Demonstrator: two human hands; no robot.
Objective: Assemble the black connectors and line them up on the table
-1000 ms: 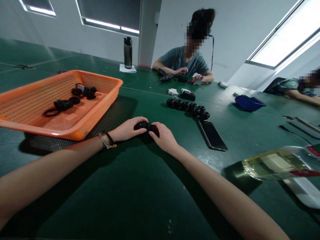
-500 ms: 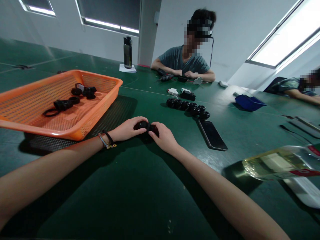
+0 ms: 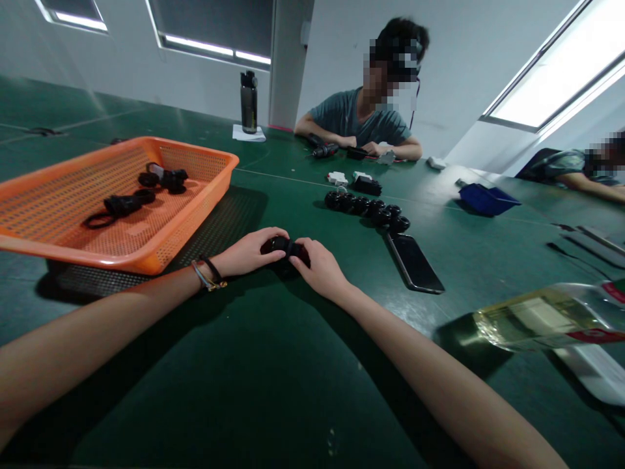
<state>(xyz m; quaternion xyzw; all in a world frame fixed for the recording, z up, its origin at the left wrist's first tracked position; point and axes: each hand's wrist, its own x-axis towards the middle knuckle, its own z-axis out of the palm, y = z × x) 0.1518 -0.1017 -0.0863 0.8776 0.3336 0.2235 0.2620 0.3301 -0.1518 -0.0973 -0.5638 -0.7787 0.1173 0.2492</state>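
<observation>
Both my hands grip one small black rounded part low over the green table. My left hand is closed around its left end, thumb along the near side. Around the right end, my right hand is closed with thumb and fingers. The fingers and shadow hide much of the part, so its exact kind does not show. Beyond my right hand lies a row of similar glossy black round parts. To the left, an orange plastic basket holds several black parts and rings.
A phone lies right of my hands. Nearer right are a bottle of yellowish liquid and a white object. Farther off are a blue tray, a dark drinking bottle, a power drill and a seated person.
My hands and the black part stay in nearly the same place. The person across the table has shifted their head slightly to the right.
</observation>
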